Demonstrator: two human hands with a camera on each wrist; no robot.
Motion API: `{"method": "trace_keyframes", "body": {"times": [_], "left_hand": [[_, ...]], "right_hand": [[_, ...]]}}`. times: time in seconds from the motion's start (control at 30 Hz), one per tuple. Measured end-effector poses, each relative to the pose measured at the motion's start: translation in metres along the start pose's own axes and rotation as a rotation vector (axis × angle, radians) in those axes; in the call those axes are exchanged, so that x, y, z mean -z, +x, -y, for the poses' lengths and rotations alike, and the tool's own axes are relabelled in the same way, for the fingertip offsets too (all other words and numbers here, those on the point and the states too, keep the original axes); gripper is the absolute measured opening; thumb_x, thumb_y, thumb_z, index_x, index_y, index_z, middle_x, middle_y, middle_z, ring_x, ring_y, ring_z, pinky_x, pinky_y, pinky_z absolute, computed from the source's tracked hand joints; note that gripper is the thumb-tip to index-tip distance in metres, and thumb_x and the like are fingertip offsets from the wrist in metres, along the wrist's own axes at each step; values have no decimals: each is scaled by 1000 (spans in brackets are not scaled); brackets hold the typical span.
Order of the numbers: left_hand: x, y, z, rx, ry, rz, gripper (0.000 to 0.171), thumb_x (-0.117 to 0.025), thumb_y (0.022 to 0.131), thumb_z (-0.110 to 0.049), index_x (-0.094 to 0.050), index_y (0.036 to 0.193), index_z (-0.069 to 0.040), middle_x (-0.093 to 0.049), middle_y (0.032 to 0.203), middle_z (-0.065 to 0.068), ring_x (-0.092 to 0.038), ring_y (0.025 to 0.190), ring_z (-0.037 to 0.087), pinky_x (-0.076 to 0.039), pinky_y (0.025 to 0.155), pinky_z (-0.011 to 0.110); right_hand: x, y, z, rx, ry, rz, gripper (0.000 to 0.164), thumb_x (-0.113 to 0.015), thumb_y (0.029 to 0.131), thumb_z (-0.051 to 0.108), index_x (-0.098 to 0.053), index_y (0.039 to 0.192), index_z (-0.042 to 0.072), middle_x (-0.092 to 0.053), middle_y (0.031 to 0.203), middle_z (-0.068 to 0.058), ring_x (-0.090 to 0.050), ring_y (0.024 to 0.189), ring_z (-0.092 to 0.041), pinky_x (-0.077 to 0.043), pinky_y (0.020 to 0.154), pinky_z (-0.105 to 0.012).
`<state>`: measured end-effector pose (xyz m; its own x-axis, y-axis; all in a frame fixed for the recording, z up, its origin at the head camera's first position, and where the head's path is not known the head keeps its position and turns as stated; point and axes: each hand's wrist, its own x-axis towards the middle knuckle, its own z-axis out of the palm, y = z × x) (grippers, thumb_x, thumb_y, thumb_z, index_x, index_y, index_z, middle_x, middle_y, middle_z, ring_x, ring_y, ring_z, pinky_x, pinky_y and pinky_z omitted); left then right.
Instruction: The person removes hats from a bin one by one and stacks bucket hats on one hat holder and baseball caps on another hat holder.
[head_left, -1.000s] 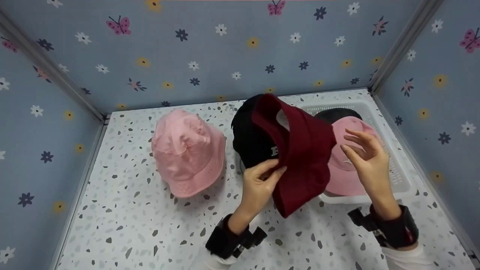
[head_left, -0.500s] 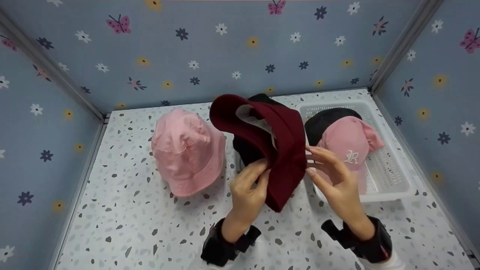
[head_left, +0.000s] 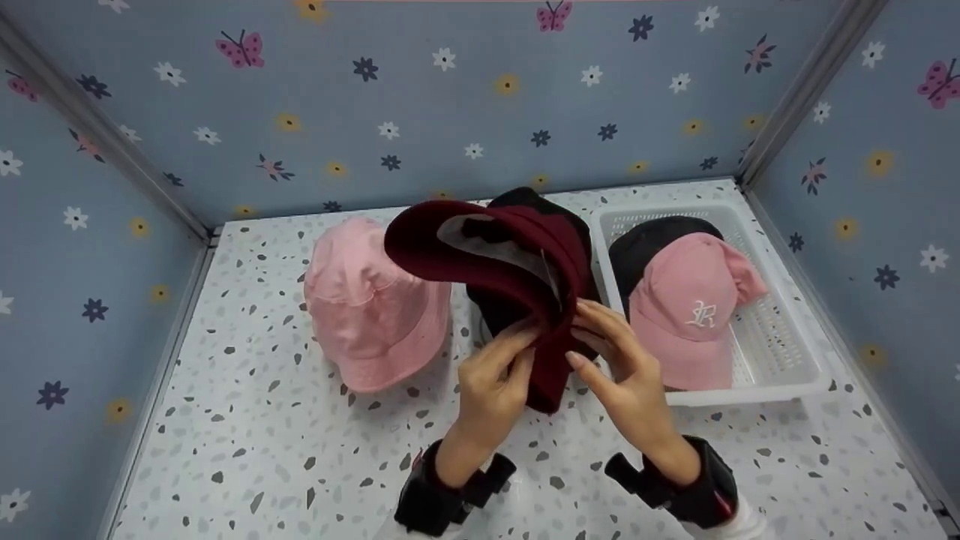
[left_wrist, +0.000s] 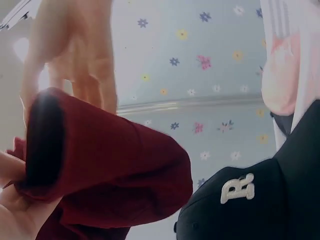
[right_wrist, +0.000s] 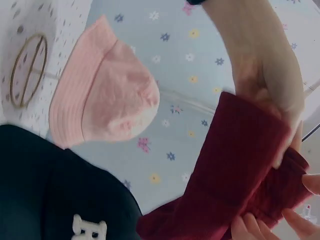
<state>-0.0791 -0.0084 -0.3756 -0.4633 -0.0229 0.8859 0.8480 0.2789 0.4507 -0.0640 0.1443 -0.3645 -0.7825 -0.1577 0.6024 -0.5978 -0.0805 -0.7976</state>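
Observation:
A dark red bucket hat [head_left: 551, 300] is held up in the middle, its opening turned to the left and its brim folded. My left hand [head_left: 484, 390] pinches its brim between thumb and fingers. On the other side my right hand [head_left: 630, 382] touches the hat with its fingertips, the fingers fairly straight and the thumb apart. Behind the hat a black cap [left_wrist: 240, 205] with a white letter is partly hidden in the head view. To the left stands a pink bucket hat [head_left: 367, 300].
A white plastic basket [head_left: 787, 375] at the right holds a pink cap [head_left: 682, 300] and a black cap [head_left: 660, 232]. A gold oval wire base [right_wrist: 28, 70] shows on the speckled table [head_left: 247, 420]. Flowered panels [head_left: 420, 90] enclose the back and sides.
My right hand has come left from over the basket to the dark red hat. The hat has turned leftward and looks more folded; my left hand keeps its pinch.

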Motion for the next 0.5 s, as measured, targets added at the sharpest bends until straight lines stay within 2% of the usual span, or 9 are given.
{"method": "trace_keyframes", "body": {"times": [0.07, 0.17, 0.27, 0.37, 0.5], "left_hand": [[3, 0, 0, 62, -88, 42, 21, -60, 72, 20, -65, 89, 9, -67, 87, 22, -65, 83, 29, -53, 78, 27], [8, 0, 1, 152, -213, 92, 21, -59, 73, 20, -64, 90, 10, -66, 88, 22, -65, 81, 26, -53, 73, 26], [12, 0, 1, 234, -298, 136, 20, -60, 74, 19, -64, 90, 8, -65, 89, 21, -64, 78, 19, -53, 67, 26], [17, -1, 0, 319, -357, 172, 19, -62, 74, 17, -64, 90, 8, -64, 89, 22, -63, 77, 16, -53, 65, 27], [21, -2, -2, 422, -378, 203, 18, -67, 73, 12, -63, 90, 7, -62, 88, 21, -63, 79, 16, -54, 68, 29]], "right_hand": [[-1, -1, 0, -20, 20, 7, 46, -57, 87, -3, -38, 125, -19, -46, 131, -3, -50, 116, -17, -44, 95, -35], [-3, -1, 0, -37, 39, 15, 47, -56, 87, -2, -37, 126, -19, -47, 130, -2, -51, 115, -17, -44, 95, -35], [-4, 0, -2, -54, 48, 26, 47, -56, 88, 0, -38, 128, -16, -49, 129, -2, -51, 115, -18, -43, 95, -34], [-5, 0, -3, -65, 46, 31, 46, -56, 88, 0, -40, 129, -12, -51, 126, -1, -53, 113, -18, -44, 94, -32], [-7, -1, -6, -70, 45, 19, 44, -55, 87, -3, -43, 128, -8, -54, 120, -1, -55, 109, -16, -47, 91, -27]]}}
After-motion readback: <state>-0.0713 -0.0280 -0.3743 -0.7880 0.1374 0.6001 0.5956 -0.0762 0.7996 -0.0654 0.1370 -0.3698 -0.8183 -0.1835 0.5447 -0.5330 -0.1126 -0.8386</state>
